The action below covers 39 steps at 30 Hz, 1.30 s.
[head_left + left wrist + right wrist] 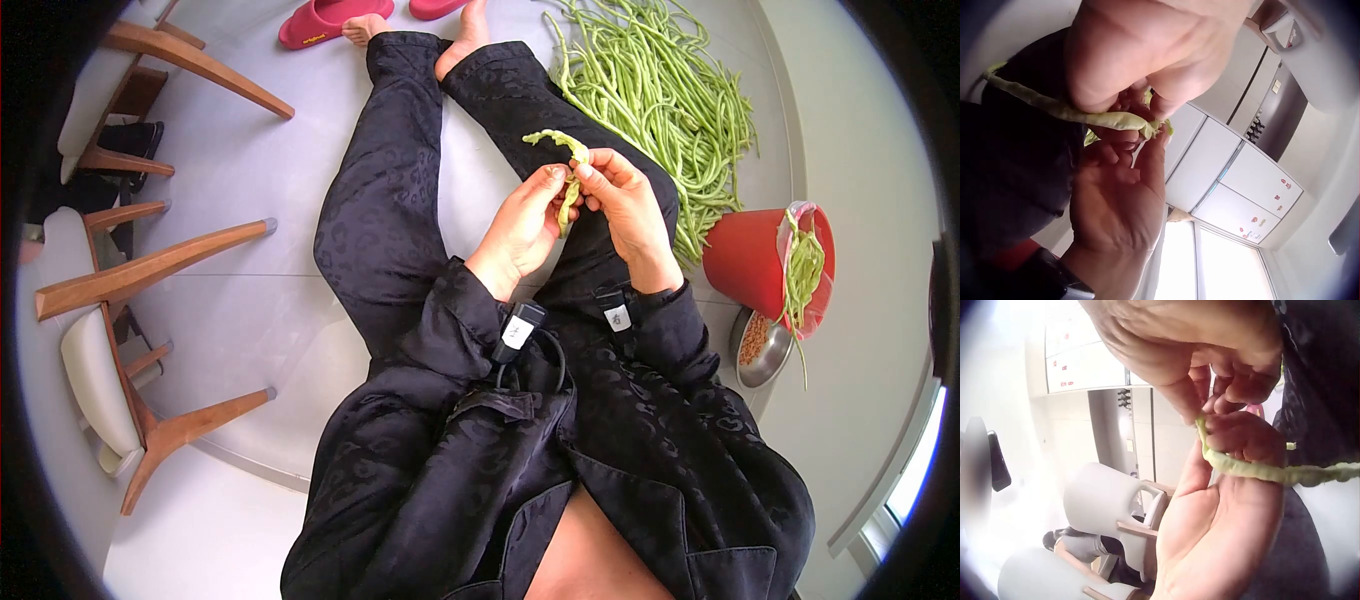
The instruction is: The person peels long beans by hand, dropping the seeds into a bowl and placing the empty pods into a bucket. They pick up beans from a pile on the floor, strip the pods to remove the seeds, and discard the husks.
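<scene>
In the head view a pale green, bumpy long bean [568, 207] is held between both hands over the lap, bent, with its far end curving to the left. My left hand [515, 228] pinches it from the left between thumb and fingers. Close against it, my right hand [630, 205] pinches the same bean from the right. In the left wrist view the bean [1054, 107] stretches out to the left, and its short end looks frayed by the thumb tips. In the right wrist view the bean [1257, 471] crosses the left palm.
A large heap of green long beans [650, 95] lies on the floor beyond the right leg. Nearer is a tilted red bucket [745, 262] with pods hanging over its rim, beside a metal bowl [768, 368] of small brown seeds. Wooden-legged chairs [200, 265] stand left; red slippers [318, 22] lie ahead.
</scene>
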{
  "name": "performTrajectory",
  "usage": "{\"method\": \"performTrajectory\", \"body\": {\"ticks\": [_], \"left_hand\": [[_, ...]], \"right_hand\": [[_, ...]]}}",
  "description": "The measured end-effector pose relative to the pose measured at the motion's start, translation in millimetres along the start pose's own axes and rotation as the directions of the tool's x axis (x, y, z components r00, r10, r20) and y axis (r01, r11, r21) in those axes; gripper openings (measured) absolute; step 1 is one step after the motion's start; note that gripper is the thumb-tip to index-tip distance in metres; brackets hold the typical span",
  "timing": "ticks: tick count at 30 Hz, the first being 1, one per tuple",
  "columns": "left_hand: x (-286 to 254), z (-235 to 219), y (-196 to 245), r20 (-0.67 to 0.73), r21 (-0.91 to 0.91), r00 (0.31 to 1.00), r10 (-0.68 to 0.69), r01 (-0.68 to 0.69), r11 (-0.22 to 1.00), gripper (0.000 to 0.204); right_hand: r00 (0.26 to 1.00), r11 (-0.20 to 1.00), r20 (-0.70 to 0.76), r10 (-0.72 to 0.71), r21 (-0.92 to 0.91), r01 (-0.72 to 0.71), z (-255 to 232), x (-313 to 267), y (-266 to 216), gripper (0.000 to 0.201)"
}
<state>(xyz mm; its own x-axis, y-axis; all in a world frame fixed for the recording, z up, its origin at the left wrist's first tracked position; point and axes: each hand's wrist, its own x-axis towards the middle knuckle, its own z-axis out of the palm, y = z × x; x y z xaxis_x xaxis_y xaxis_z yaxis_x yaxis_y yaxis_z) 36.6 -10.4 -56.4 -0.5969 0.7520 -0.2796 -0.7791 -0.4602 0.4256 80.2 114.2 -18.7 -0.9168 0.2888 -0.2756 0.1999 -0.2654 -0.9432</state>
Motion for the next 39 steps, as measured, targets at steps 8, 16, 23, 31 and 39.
{"method": "performTrajectory", "body": {"ticks": [8,16,23,31,39], "left_hand": [[3,5,3,0.091,-0.019,0.996,-0.012,0.013,1.000,0.022],[-2,10,13,0.051,0.068,0.998,0.037,-0.041,0.997,0.017],[1,0,13,0.015,0.152,0.999,0.033,-0.034,0.988,0.016],[-2,8,25,0.091,0.174,0.993,-0.077,0.060,0.983,0.015],[6,6,23,0.127,0.139,0.992,0.023,-0.041,0.989,0.013]], "right_hand": [[0.999,0.998,0.011,-0.046,0.044,0.046,3,7,-5,0.015],[0.993,0.992,-0.010,-0.116,0.041,0.117,4,12,-6,0.014],[0.989,0.987,-0.018,-0.144,-0.073,0.143,13,7,-11,0.015],[0.994,0.993,-0.020,-0.111,0.031,0.112,13,8,-16,0.015],[0.983,0.981,0.001,-0.182,-0.069,0.182,12,5,-19,0.017]]}}
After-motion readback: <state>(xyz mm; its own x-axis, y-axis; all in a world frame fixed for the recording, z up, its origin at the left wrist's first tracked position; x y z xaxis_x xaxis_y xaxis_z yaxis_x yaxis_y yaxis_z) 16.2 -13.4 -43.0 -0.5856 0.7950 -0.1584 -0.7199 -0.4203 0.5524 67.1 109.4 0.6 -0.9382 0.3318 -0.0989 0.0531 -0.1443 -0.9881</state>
